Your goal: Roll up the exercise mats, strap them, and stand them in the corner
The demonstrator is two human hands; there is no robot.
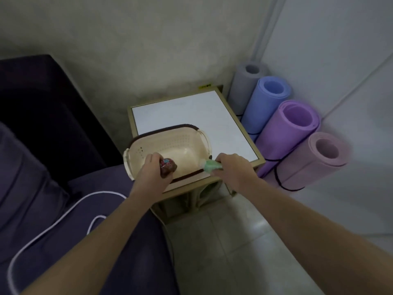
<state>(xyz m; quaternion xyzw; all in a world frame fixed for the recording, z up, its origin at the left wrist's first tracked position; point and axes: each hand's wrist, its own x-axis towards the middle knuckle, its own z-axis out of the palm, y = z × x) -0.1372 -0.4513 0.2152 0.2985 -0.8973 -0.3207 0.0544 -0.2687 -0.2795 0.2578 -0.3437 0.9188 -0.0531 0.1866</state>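
A grey rolled foam mat [247,81], a blue rolled foam mat [265,103], a purple rolled foam mat [291,133] and a pink rolled foam mat [314,160] stand just right of the small white-topped side table [191,111], in the corner. On the table is a cream plastic basket [165,129]. Over it the left hand [152,169] grips a dark brown patterned lump [168,167], and the right hand [231,167] holds a pale green soft piece [211,166].

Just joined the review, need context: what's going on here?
A person reaches over a small table, both hands at a cream basket. The left hand grips a dark patterned object over it; the right hand holds a pale green item at its near rim. A grey mat, blue mat, purple mat and pink mat stand rolled in the corner, black straps visible on the nearer ones.
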